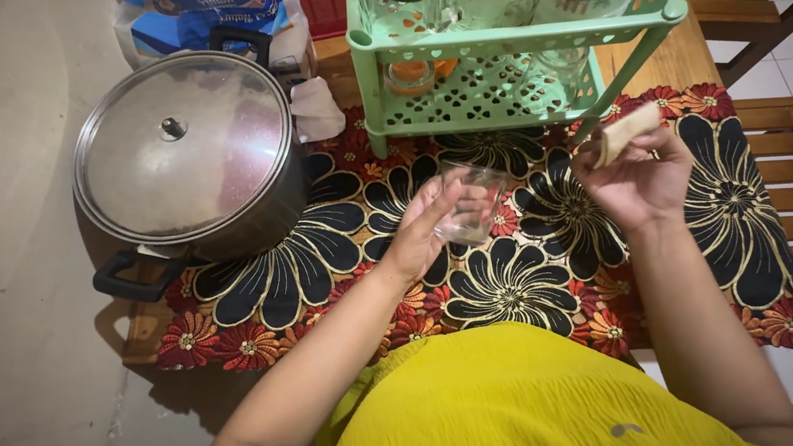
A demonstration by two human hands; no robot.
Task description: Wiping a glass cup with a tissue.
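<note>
Clear glass tilted in left hand, fingers wrapped round it; right hand pinched folded cloth ready above the bench.

The left hand holds a clear drinking glass tilted above the flowered cloth on the table. The right hand pinches a small beige packet in its fingers. A lidded steel pot stands at the left, beside a green plastic rack of glassware.
</note>
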